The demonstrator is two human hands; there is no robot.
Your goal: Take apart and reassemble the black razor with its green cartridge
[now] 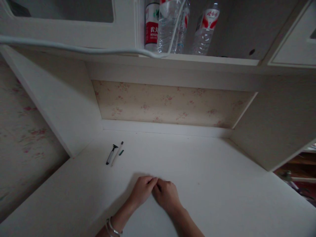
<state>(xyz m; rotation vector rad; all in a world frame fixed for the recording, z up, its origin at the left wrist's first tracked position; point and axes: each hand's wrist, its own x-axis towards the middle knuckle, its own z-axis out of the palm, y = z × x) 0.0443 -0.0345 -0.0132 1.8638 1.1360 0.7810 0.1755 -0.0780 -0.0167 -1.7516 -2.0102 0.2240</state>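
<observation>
My left hand (142, 190) and my right hand (166, 195) rest side by side on the white desk (209, 177), knuckles up and fingers curled under, the fingertips of both meeting in the middle. Whatever lies between the fingers is hidden. Bracelets circle my left wrist. To the upper left of the hands lie a pen barrel with a dark cap (111, 154), a thin pen refill (117, 154) and a small dark green piece (121, 152), all apart from the hands.
A shelf above holds several plastic water bottles (172, 26). A white cable (74, 48) runs along the shelf edge. Side panels close the desk niche left and right; floral wallpaper (170, 103) backs it.
</observation>
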